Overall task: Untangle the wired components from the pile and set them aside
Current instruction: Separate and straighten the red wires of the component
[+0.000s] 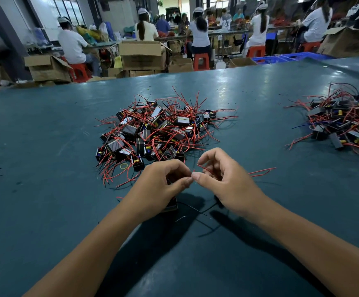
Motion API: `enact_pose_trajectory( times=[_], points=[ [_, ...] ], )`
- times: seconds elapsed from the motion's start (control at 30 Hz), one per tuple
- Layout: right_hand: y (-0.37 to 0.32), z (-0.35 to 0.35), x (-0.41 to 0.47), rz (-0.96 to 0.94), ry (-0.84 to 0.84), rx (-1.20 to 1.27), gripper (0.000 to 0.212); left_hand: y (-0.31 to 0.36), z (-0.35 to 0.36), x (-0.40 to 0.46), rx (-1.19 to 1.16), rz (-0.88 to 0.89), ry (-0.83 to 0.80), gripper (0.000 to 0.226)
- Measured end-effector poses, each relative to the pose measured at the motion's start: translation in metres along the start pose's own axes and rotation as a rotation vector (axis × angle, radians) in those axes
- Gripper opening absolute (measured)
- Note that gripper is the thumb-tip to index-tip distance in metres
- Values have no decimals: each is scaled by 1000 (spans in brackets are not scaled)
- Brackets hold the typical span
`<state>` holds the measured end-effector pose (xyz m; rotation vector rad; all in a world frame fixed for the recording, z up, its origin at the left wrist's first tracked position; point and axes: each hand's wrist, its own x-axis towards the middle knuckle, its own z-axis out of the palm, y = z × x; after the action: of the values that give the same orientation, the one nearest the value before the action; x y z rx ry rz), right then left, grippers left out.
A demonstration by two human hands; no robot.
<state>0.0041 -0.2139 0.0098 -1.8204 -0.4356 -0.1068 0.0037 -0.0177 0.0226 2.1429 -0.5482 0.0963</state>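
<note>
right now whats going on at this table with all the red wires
A person is pulling wired components apart by hand. The left hand holds a small black component just above the table, while the right hand pinches its red wires. The main tangled pile lies just beyond the hands, and a second pile lies far right.
</note>
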Motion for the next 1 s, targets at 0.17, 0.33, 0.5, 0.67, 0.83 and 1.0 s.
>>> enact_pose_trajectory(
  times=[0.17,0.33,0.5,0.67,0.83,1.0],
  points=[
    [1,-3,2,-61,53,-37,11,-1,-1,-1,-46,-35,59,9],
    [-2,2,0,-70,51,-38,10,0,1,-1,-120,-44,63,6],
    [-2,4,-1,-52,56,-32,10,1,3,-2,-182,-26,44,3],
    [-2,4,-1,-23,78,-16,12,1,3,-3,-195,-10,51,3],
    [3,3,-1,-5,77,21,8,-1,7,-2,-185,-9,63,3],
    [2,2,-1,4,84,56,8,0,8,-2,-196,-20,78,6]
  ],
)
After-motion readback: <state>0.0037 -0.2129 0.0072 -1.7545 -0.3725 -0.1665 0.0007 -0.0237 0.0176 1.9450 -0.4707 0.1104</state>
